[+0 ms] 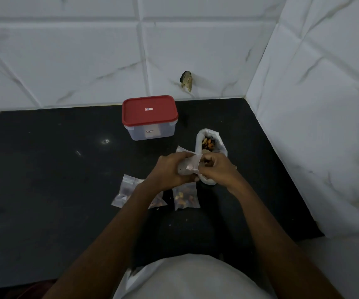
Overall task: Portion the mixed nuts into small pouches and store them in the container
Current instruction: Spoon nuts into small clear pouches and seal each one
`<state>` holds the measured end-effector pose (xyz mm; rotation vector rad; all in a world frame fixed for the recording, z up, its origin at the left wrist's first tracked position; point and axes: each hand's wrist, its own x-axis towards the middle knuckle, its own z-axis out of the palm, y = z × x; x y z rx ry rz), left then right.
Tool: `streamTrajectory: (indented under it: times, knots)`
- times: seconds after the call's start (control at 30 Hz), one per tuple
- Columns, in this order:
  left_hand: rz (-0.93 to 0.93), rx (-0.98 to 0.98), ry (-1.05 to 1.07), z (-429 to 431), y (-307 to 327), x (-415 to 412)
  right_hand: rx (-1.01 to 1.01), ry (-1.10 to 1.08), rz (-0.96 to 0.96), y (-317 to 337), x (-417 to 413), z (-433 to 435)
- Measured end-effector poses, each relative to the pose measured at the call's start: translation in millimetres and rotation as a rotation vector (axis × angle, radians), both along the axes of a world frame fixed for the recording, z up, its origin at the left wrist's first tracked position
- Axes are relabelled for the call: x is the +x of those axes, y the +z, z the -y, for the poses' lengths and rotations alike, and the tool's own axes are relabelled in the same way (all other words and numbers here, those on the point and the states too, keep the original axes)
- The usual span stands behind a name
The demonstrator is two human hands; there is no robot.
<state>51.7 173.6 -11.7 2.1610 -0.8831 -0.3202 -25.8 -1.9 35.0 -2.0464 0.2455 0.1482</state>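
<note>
Both my left hand (167, 169) and right hand (217, 167) grip small pouch (188, 167), mouth slanting toward nut bag (212, 137), black countertop (66, 169), tiled walls (87, 61)

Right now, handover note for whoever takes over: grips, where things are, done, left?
Left grip holds a small clear plastic pouch. Right grip is curled at the pouch's mouth; what it holds isn't visible.
Open white bag of mixed nuts sits just behind the hands. Clear plastic container with red lid is at the back of the black counter, lid on.
Done: several filled pouches lie on the counter.
Left: finish this pouch, open the container, store all pouches.
</note>
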Motion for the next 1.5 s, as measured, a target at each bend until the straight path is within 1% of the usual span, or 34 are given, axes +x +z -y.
streamTrajectory:
  times: [0.1, 0.2, 0.23, 0.33, 0.4, 0.53, 0.63, 0.73, 0.77, 0.83, 0.87, 0.93, 0.97, 1.03, 1.1, 1.17, 1.33, 1.4, 1.5]
  knots:
    - [-0.067, 0.035, 0.011, 2.1, -3.8, 0.8, 0.106, 0.004, -0.048, 0.4, -2.0, 9.7]
    - [-0.082, 0.089, 0.023, 3.3, -2.4, 6.6, 0.161, -0.016, -0.117, -4.0, 0.5, 18.8]
    - [-0.055, 0.108, 0.025, 3.4, -2.0, 8.1, 0.156, -0.039, -0.114, -5.6, 2.0, 20.4]
    - [0.134, 0.161, 0.034, 7.7, 0.8, 6.4, 0.07, -0.095, -0.054, -8.2, 6.4, 21.6]
    - [0.17, 0.129, 0.037, 16.4, 3.7, 3.0, 0.019, -0.074, -0.012, -6.9, 8.6, 18.0]
    - [0.078, -0.033, 0.016, 26.7, 3.4, 5.7, 0.046, -0.054, 0.016, -7.7, 12.9, 17.9]
    - [0.026, -0.098, 0.062, 24.7, 5.8, 9.9, 0.127, -0.059, -0.005, -9.4, 13.8, 28.9]
    - [-0.011, -0.072, 0.107, 20.5, 7.1, 13.2, 0.228, -0.187, -0.022, -13.4, 11.1, 43.1]
    - [-0.022, -0.06, 0.115, 18.6, 6.4, 13.1, 0.191, -0.248, -0.007, -15.1, 9.7, 48.1]
    - [-0.056, -0.049, 0.12, 13.5, 3.2, 12.0, -0.012, -0.344, 0.007, -22.3, 9.5, 60.3]
    - [-0.059, -0.036, 0.123, 11.4, 1.2, 10.7, -0.126, -0.357, -0.004, -26.8, 9.0, 66.5]
    - [-0.01, 0.042, 0.143, 8.0, -3.9, 9.1, -0.286, -0.3, -0.084, -32.8, 8.2, 75.5]
    - [0.019, 0.085, 0.157, 7.1, -5.7, 8.7, -0.315, -0.255, -0.139, -35.2, 8.3, 78.2]
    - [0.052, 0.123, 0.173, 6.4, -9.3, 8.4, -0.308, -0.201, -0.246, -39.6, 9.0, 80.5]
    - [0.069, 0.135, 0.153, 7.6, -11.5, 8.4, -0.3, -0.226, -0.281, -44.0, 9.5, 80.6]
    - [0.069, 0.151, 0.128, 8.5, -12.4, 9.7, -0.297, -0.281, -0.237, -47.4, 10.8, 81.3]
    - [0.089, 0.163, 0.084, 10.1, -10.4, 9.8, -0.15, -0.459, -0.039, -30.3, 5.6, 82.0]
    - [0.093, 0.162, 0.056, 12.3, -9.6, 8.4, -0.19, -0.507, 0.045, -23.5, 2.6, 83.6]
    - [0.047, 0.21, -0.004, 14.7, -10.3, 9.7, -0.345, -0.476, 0.052, -18.6, 6.5, 84.9]
